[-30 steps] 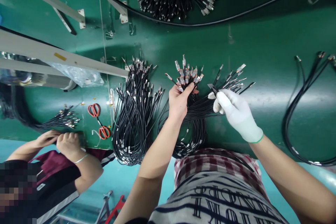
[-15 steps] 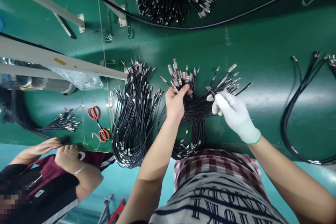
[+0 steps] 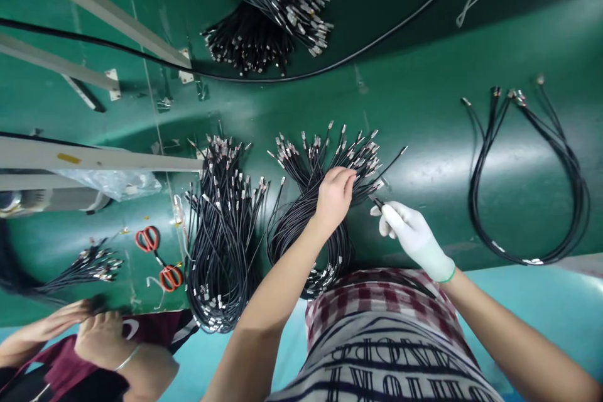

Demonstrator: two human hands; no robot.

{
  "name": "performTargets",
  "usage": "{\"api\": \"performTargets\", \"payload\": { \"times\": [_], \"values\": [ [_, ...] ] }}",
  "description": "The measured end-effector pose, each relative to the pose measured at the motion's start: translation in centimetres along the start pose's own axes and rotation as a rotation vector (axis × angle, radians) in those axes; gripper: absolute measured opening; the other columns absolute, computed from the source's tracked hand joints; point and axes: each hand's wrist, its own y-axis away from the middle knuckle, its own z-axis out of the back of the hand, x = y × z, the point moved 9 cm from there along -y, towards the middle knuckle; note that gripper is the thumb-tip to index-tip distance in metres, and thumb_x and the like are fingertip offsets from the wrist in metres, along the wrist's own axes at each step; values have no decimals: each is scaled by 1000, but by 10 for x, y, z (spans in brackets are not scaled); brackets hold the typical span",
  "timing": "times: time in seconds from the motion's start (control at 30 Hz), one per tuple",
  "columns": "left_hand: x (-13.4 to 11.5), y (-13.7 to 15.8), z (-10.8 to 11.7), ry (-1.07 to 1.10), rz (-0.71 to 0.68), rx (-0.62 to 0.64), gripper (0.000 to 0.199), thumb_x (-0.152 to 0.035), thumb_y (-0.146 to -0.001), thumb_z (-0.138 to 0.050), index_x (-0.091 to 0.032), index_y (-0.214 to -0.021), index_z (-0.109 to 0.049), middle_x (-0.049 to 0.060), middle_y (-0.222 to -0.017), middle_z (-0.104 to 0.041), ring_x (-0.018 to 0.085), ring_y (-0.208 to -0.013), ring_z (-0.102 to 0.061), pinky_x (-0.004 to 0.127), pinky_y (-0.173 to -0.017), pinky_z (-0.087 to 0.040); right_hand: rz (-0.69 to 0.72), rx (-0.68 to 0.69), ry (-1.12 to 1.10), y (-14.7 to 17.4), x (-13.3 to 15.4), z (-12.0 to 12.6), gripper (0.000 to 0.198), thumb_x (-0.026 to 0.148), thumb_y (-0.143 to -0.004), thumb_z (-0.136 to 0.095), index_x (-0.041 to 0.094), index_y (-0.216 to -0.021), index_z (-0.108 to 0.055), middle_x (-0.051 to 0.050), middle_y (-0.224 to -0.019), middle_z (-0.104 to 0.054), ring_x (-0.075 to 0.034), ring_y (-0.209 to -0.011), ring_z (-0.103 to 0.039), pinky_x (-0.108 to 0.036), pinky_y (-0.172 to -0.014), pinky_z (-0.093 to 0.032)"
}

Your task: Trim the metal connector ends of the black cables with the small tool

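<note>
My bare left hand (image 3: 335, 198) reaches over a coiled bundle of black cables (image 3: 296, 220). Its fingers are curled in a pinch at the cables on the right side of the fan of silver connector ends (image 3: 365, 151); exactly which ones it grips is partly hidden. My right hand (image 3: 414, 232), in a white glove with a green cuff, is closed on a small black-handled tool (image 3: 377, 201) with a flat metal tip. That tip points up and left, close to the nearest connector ends.
Left of the coil lies a larger cable bundle (image 3: 223, 232), then red-handled scissors (image 3: 159, 259). Further cables lie at the back (image 3: 282, 12) and right (image 3: 475, 188). White metal struts (image 3: 117, 160) cross the left side. A co-worker's hands (image 3: 89, 326) are at lower left.
The view has shifted. My left hand has released the upright cluster of connectors, which now lies spread out, and has moved right to other cable ends. My right hand keeps the tool.
</note>
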Motion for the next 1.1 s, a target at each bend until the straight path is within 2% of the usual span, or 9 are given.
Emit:
{"api": "performTargets", "payload": {
  "times": [0.13,0.23,0.37,0.5,0.6,0.67,0.87,1.0,1.1],
  "values": [
    [4,-33,-49,-323,80,153,21,-19,-91,-57,-8,-106,-66,16,-110,-65,26,-109,-58,38,-100,-44,7,-43,-32,12,-7,12,43,53,-97,-42,15,-90,-61,1,-64,-56,-10,-56,-46,-25,-56,-38],
    [8,-50,-69,-528,183,218,34,-24,-82,-70,-4,-109,-62,21,-113,-63,35,-111,-56,47,-95,-44,26,-63,-60,19,-7,19,43,53,-97,-42,16,-85,-60,0,-65,-56,-10,-56,-46,-25,-57,-38],
    [12,-55,-78,-369,238,260,19,-17,-83,-66,-8,-99,-63,17,-100,-65,29,-100,-61,44,-90,-46,36,-98,-89,26,-8,31,43,53,-98,-42,16,-87,-60,0,-65,-56,-10,-57,-46,-25,-57,-38],
    [5,-49,-61,0,191,213,4,-18,-83,-63,-14,-85,-63,7,-89,-65,16,-85,-62,28,-81,-48,50,-158,-121,32,-9,49,42,53,-97,-43,16,-93,-63,1,-64,-56,-9,-56,-44,-25,-56,-36],
    [-3,-36,-41,511,306,172,14,-25,-80,-68,-14,-86,-62,2,-78,-66,13,-74,-63,26,-77,-50,72,-198,-143,33,-3,60,43,53,-97,-44,15,-95,-64,1,-63,-56,-9,-55,-44,-25,-55,-36],
    [-15,-24,-29,701,378,185,20,-30,-78,-72,-14,-86,-63,1,-72,-67,12,-70,-63,26,-77,-50,92,-210,-150,33,5,62,43,52,-97,-44,14,-95,-64,1,-62,-56,-9,-54,-44,-24,-55,-36],
    [-53,6,7,878,483,222,24,-34,-83,-69,-13,-93,-70,2,-72,-68,9,-61,-60,22,-63,-49,176,-158,-138,33,43,52,40,49,-98,-44,15,-96,-64,2,-62,-56,-9,-55,-45,-23,-54,-36],
    [-61,22,18,967,557,216,24,-34,-81,-71,-13,-93,-69,2,-69,-68,9,-56,-59,21,-57,-47,232,-127,-42,35,65,43,40,48,-99,-43,16,-80,-59,2,-63,-57,-8,-56,-47,-23,-56,-38],
    [-63,30,21,1003,574,211,25,-35,-81,-71,-13,-93,-70,4,-71,-69,10,-61,-61,21,-59,-49,256,-119,-17,36,75,38,39,47,-99,-43,16,-81,-59,2,-62,-57,-8,-56,-47,-22,-56,-38]
  ]
}}
